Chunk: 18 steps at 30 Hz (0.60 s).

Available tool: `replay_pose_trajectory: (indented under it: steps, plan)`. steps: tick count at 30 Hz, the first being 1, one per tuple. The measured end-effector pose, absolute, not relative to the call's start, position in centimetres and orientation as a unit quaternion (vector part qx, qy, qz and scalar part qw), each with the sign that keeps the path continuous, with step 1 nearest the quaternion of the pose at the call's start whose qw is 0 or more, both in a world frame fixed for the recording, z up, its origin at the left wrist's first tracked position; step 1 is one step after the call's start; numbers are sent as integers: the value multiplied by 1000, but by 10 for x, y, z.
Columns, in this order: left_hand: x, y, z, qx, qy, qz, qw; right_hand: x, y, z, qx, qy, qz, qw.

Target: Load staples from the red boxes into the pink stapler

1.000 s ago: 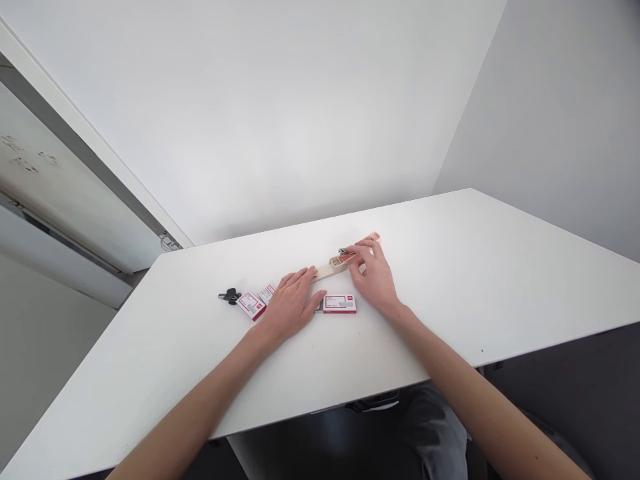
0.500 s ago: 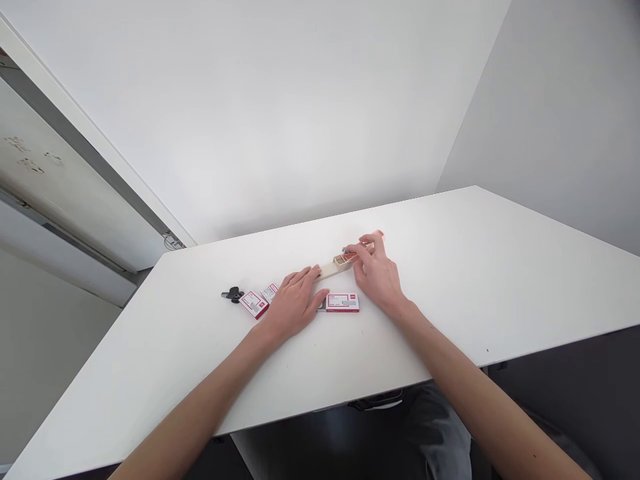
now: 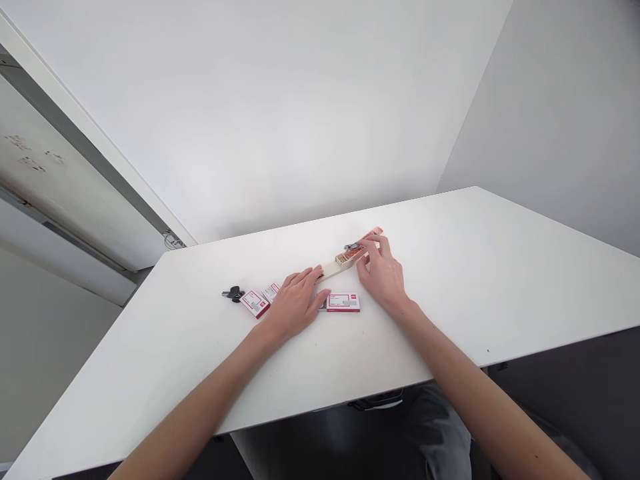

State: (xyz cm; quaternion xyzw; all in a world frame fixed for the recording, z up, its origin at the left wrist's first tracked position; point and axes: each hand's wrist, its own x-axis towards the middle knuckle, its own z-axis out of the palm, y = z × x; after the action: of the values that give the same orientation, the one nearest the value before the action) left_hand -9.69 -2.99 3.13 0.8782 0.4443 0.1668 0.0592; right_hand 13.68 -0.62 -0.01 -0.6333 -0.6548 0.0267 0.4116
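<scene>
A stapler lies swung open on the table, its cream base (image 3: pixel 330 269) toward my left hand and its pink top part (image 3: pixel 376 232) tilted up at the far right. My left hand (image 3: pixel 296 297) lies flat, fingertips over the near end of the base and thumb spread away. Curved around the pink part, my right hand (image 3: pixel 384 275) has its thumb and fingers on the stapler. A silvery metal piece (image 3: pixel 353 247) shows at the fingertips of that hand. By my left thumb rests a white and red staple box (image 3: pixel 343 303), with grey metal at its left end.
Left of my left hand are another white and red box (image 3: pixel 255 304), a partly hidden box (image 3: pixel 271 292) and a black-headed key (image 3: pixel 233 293). The white table (image 3: pixel 425 333) ends at a front edge near my body. A wall (image 3: pixel 310 120) stands behind it.
My right fingers have shifted slightly back along the stapler, so more of its pink part and the metal piece shows. My left hand stays in place.
</scene>
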Motion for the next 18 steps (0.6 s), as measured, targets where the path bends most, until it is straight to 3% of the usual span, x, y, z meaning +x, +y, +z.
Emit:
replay_pose_trajectory:
  steps: [18]
  plan:
    - [-95,-32,35,879,453,139,53,141,3,0,-572,-637,128,500]
